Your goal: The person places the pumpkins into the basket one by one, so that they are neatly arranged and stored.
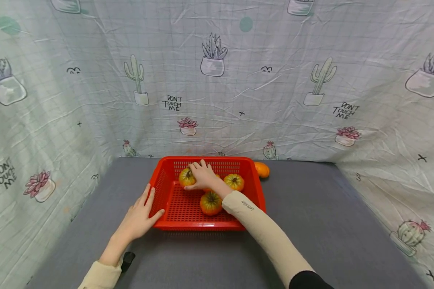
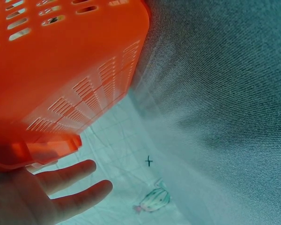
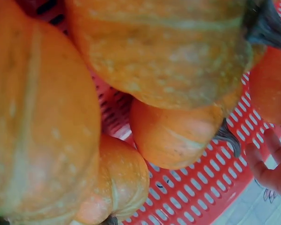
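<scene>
Several small orange pumpkins with green-tinged tops sit in a red plastic basket (image 1: 177,225). My right hand (image 1: 204,176) reaches into it and grips the pumpkin at the back left (image 1: 185,178), thumb and fingers about its side. A front pumpkin (image 1: 210,204) and a right-hand pumpkin (image 1: 234,182) lie near my right wrist; another is mostly hidden behind the hand. In the right wrist view, large pumpkins (image 3: 42,122) fill the near side. My left hand (image 1: 139,216) rests against the basket's left rim, its fingers (image 2: 68,177) straight.
One more orange pumpkin (image 1: 262,170) lies outside the basket, by its back right corner. A grey cloth (image 1: 304,216) covers the table. Behind and at both sides hangs a pale curtain (image 1: 238,96) printed with cacti.
</scene>
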Action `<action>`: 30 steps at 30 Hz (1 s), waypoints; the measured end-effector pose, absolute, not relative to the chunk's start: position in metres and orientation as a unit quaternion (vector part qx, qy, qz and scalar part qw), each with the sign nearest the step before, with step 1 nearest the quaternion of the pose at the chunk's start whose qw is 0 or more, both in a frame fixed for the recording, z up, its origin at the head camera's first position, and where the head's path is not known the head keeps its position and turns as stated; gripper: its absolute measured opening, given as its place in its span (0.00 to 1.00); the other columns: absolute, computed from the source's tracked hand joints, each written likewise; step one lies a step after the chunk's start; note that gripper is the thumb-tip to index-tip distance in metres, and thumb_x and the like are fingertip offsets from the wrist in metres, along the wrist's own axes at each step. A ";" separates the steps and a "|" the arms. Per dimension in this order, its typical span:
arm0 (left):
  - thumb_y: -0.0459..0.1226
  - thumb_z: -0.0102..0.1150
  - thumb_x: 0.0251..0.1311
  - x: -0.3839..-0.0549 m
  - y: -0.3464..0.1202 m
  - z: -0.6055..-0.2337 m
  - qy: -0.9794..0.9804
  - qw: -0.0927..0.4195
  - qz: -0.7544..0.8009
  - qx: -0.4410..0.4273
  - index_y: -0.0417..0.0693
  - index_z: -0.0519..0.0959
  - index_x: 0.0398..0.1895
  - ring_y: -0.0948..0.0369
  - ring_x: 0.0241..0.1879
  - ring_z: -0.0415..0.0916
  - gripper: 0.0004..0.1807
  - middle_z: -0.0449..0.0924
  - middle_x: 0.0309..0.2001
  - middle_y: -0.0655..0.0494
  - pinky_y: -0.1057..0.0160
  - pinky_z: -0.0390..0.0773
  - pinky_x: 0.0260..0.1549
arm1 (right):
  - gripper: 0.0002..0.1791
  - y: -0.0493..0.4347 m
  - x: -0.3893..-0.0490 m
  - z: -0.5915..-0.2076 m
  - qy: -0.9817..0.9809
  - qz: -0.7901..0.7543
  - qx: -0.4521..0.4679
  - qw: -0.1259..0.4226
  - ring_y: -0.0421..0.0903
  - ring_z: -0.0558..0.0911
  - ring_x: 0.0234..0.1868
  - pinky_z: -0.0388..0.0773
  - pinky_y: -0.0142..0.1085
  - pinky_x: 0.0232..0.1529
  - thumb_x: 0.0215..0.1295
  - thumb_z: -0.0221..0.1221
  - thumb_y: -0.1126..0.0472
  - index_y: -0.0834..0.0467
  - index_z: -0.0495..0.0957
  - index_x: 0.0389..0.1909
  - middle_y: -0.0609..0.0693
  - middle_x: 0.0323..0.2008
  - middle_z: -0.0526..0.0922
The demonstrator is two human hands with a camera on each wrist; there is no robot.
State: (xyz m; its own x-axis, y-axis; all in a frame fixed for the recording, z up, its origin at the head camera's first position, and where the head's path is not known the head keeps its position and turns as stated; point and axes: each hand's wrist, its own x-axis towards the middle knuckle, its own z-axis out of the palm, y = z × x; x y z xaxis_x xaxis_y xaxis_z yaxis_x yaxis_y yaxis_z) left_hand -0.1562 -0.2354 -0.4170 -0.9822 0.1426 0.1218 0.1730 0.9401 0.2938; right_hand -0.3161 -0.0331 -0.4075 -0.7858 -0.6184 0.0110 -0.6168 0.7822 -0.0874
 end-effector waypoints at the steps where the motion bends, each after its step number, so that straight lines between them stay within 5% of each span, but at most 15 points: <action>1: 0.57 0.44 0.58 -0.156 -0.235 -0.417 -0.984 0.049 -0.154 -0.080 0.36 0.47 0.68 0.39 0.62 0.54 0.44 0.39 0.70 0.40 0.34 0.59 0.49 | 0.45 -0.034 -0.317 -0.409 0.942 -0.035 -0.332 0.012 0.51 0.59 0.60 0.62 0.51 0.58 0.48 0.57 0.33 0.51 0.56 0.64 0.48 0.63 0.61; 10: 0.58 0.44 0.58 -0.158 -0.236 -0.417 -0.984 0.051 -0.152 -0.080 0.36 0.47 0.68 0.39 0.62 0.54 0.45 0.39 0.70 0.40 0.33 0.60 0.49 | 0.47 -0.038 -0.316 -0.416 0.932 0.009 -0.361 0.033 0.55 0.52 0.67 0.56 0.55 0.62 0.45 0.59 0.34 0.47 0.56 0.66 0.53 0.65 0.56; 30: 0.58 0.43 0.58 -0.157 -0.236 -0.417 -0.983 0.047 -0.159 -0.080 0.37 0.46 0.68 0.39 0.62 0.53 0.45 0.38 0.70 0.40 0.33 0.59 0.49 | 0.38 -0.034 -0.315 -0.420 0.923 0.037 -0.384 -0.006 0.52 0.60 0.60 0.63 0.50 0.55 0.53 0.58 0.42 0.40 0.54 0.65 0.50 0.59 0.65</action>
